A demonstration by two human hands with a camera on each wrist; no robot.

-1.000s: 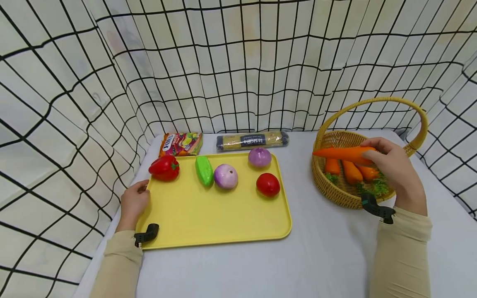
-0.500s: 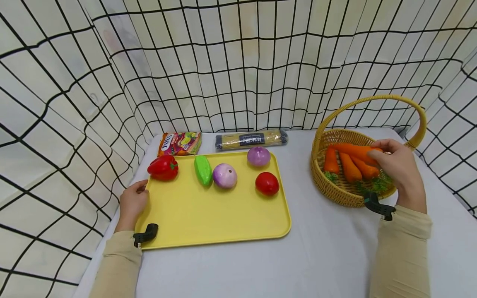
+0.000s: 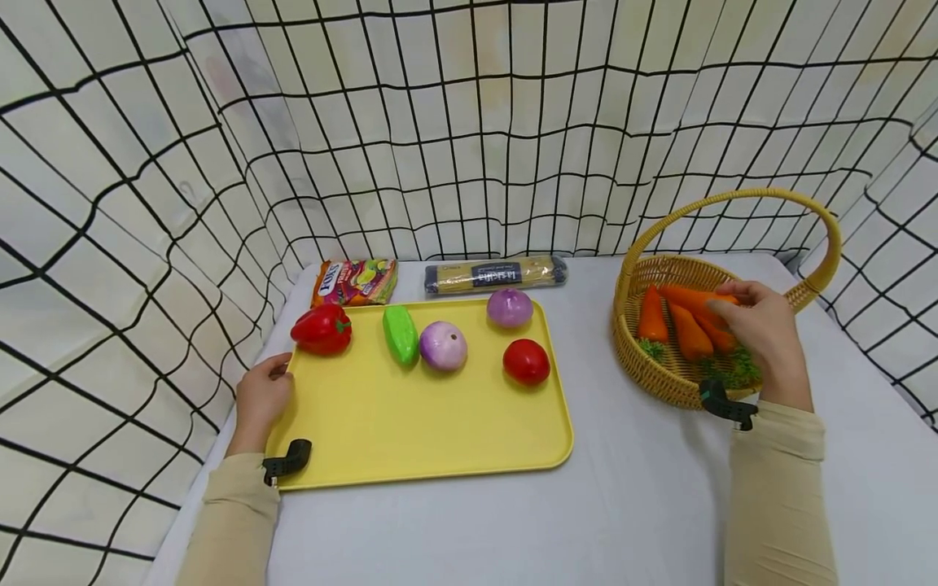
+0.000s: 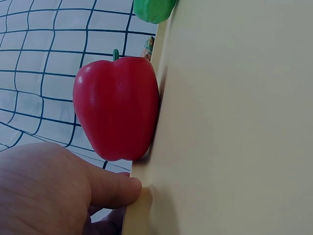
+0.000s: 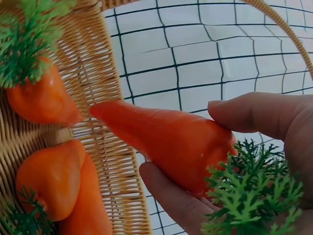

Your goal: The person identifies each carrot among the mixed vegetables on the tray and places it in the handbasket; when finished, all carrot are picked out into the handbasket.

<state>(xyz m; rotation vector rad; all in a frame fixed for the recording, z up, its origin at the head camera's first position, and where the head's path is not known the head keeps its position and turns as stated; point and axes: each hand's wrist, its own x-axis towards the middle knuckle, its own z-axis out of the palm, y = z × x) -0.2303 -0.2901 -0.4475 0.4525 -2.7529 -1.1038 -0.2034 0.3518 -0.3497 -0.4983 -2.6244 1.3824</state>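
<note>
At the tray's left edge my left hand (image 3: 264,399) grips the yellow tray (image 3: 440,480), thumb over the rim and fingers on the outer side. Just beyond the thumb, a red bell pepper (image 4: 116,107) lies across the rim. My right hand (image 3: 765,325) reaches inside the handle of the wicker basket (image 3: 637,374) and holds an orange carrot (image 5: 166,139) by its thick end. Thumb and fingers lie on opposite sides of it, with its green leaf tuft (image 5: 254,188) toward the palm. Several other carrots (image 3: 690,332) lie in the basket below it.
On the tray are a green vegetable (image 3: 401,335), two purple onions (image 3: 443,347) and a red tomato (image 3: 526,362). Behind it lie a colourful FOX'S packet (image 3: 355,282) and a pack of spaghetti (image 3: 495,275). A tall wicker handle (image 3: 831,244) arches over the basket.
My right hand has lowered the carrot into the basket onto the other carrots, its tip moving right, then the hand shifted slightly left. The left hand and tray stay put.
</note>
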